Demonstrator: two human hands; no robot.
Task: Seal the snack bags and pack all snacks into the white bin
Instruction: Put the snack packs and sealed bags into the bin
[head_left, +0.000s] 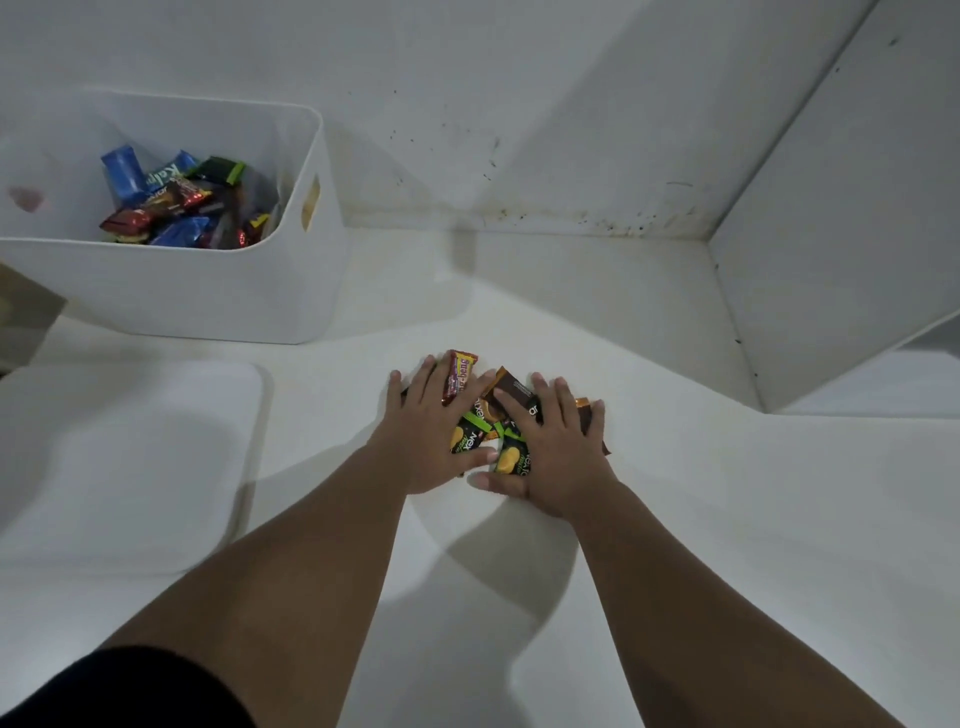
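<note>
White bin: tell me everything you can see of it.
The white bin looks like matte plastic, rectangular with rounded corners and an open top. A slot handle is cut in its right end wall. It stands upright on the white surface at far left and holds a pile of wrapped snacks in blue, red and green. The frame cuts off its left end.

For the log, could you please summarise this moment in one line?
left hand, right hand: flat on snack pile | white bin: partly filled
</note>
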